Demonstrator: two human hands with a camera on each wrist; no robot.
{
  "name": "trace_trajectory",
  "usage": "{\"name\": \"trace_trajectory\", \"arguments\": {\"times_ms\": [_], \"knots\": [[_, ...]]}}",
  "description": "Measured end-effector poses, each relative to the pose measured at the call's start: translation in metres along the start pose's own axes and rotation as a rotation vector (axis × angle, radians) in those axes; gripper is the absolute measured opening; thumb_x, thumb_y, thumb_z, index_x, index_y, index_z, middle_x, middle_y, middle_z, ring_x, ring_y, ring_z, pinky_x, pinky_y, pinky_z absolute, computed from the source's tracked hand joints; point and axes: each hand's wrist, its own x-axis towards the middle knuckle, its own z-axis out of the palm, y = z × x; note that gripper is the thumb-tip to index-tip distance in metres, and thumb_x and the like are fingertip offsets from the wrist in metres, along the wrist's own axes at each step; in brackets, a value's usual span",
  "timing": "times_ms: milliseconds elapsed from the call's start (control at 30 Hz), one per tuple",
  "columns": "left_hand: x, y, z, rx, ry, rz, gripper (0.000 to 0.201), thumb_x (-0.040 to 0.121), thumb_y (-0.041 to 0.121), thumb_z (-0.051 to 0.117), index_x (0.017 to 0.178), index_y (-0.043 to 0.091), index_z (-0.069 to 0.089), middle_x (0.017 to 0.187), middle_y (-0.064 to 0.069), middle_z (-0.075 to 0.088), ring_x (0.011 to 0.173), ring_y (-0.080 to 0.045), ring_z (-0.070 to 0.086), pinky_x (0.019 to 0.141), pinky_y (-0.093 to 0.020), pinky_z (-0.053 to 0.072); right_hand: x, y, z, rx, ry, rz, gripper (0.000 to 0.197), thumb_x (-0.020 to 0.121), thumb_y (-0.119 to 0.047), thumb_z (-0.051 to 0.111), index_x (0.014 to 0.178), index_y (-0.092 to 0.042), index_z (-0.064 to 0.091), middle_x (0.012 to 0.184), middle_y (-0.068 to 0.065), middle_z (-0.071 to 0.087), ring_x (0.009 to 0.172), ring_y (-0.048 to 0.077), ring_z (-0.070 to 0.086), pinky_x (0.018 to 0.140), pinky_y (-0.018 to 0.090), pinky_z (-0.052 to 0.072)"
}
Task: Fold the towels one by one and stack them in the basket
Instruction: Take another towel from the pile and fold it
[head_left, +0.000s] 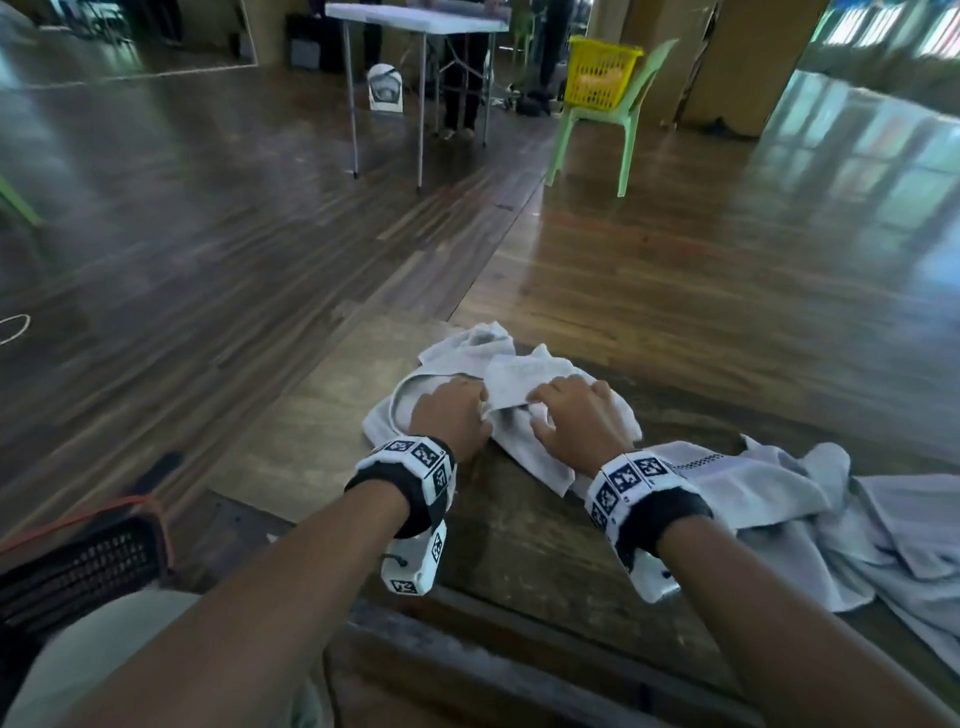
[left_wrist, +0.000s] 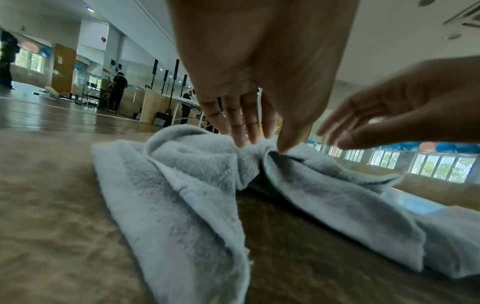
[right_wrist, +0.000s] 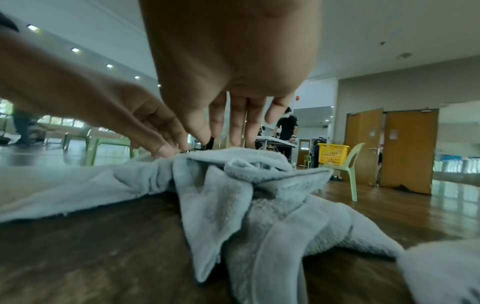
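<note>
A crumpled light grey towel (head_left: 457, 358) (left_wrist: 192, 185) (right_wrist: 233, 197) lies on the wooden table (head_left: 291, 467) in front of me. My left hand (head_left: 480, 408) (left_wrist: 262, 144) is on its left half, thumb and fingertips pinching a raised fold at the middle. My right hand (head_left: 535, 410) (right_wrist: 226, 142) hovers close beside it on the right half. Its fingers point down, fairly straight, with the tips at the towel's top and nothing held between them. A black mesh basket (head_left: 78, 561) sits low at my left, partly out of view.
A loose heap of more grey towels (head_left: 831, 519) covers the table's right side. Across the wooden floor stand a green chair (head_left: 613, 130) carrying a yellow basket (head_left: 600, 73) and a white folding table (head_left: 415, 21) with people behind it.
</note>
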Motion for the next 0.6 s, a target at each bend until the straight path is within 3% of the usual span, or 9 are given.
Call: {"name": "trace_trajectory", "arguments": {"times_ms": [200, 333, 433, 533, 600], "knots": [[0.021, -0.012, 0.031, 0.064, 0.147, 0.096, 0.020, 0.087, 0.030, 0.052, 0.080, 0.014, 0.063, 0.083, -0.006, 0.065, 0.077, -0.025, 0.060, 0.068, -0.037, 0.048, 0.031, -0.003, 0.031, -0.082, 0.043, -0.073, 0.035, 0.073, -0.030, 0.067, 0.107, -0.021, 0.065, 0.104, 0.006, 0.065, 0.099, 0.031, 0.057, 0.082, 0.045, 0.042], [0.014, -0.014, 0.030, 0.052, 0.269, 0.196, 0.020, 0.087, 0.031, 0.048, 0.079, 0.017, 0.060, 0.078, -0.002, 0.060, 0.072, -0.022, 0.055, 0.062, -0.035, 0.042, 0.026, 0.003, 0.033, -0.137, 0.102, -0.075, 0.008, 0.078, -0.030, 0.064, 0.077, -0.023, 0.067, 0.082, -0.001, 0.067, 0.084, 0.024, 0.060, 0.074, 0.038, 0.040], [0.004, -0.005, 0.013, 0.048, 0.262, 0.187, 0.017, 0.088, 0.027, 0.045, 0.081, 0.017, 0.057, 0.079, 0.000, 0.063, 0.074, -0.022, 0.057, 0.070, -0.035, 0.040, 0.014, 0.003, 0.018, -0.120, 0.184, -0.116, 0.012, 0.078, -0.029, 0.062, 0.067, -0.025, 0.061, 0.068, -0.009, 0.065, 0.073, 0.019, 0.061, 0.073, 0.036, 0.037], [-0.005, 0.010, -0.009, 0.015, 0.237, 0.170, 0.008, 0.088, 0.021, 0.047, 0.087, 0.018, 0.055, 0.080, 0.002, 0.065, 0.077, -0.022, 0.059, 0.083, -0.035, 0.035, 0.005, 0.002, -0.017, -0.097, 0.269, -0.126, 0.021, 0.082, -0.036, 0.047, 0.068, -0.028, 0.061, 0.064, -0.013, 0.064, 0.070, 0.014, 0.060, 0.076, 0.034, 0.025], [-0.008, 0.022, -0.024, -0.034, 0.258, 0.196, 0.007, 0.088, 0.022, 0.050, 0.091, 0.023, 0.056, 0.087, 0.007, 0.065, 0.086, -0.015, 0.059, 0.086, -0.031, 0.029, 0.000, 0.004, -0.048, -0.049, 0.321, -0.125, 0.013, 0.080, -0.031, 0.055, 0.068, -0.026, 0.060, 0.064, -0.013, 0.065, 0.067, 0.015, 0.060, 0.076, 0.034, 0.022]]}}
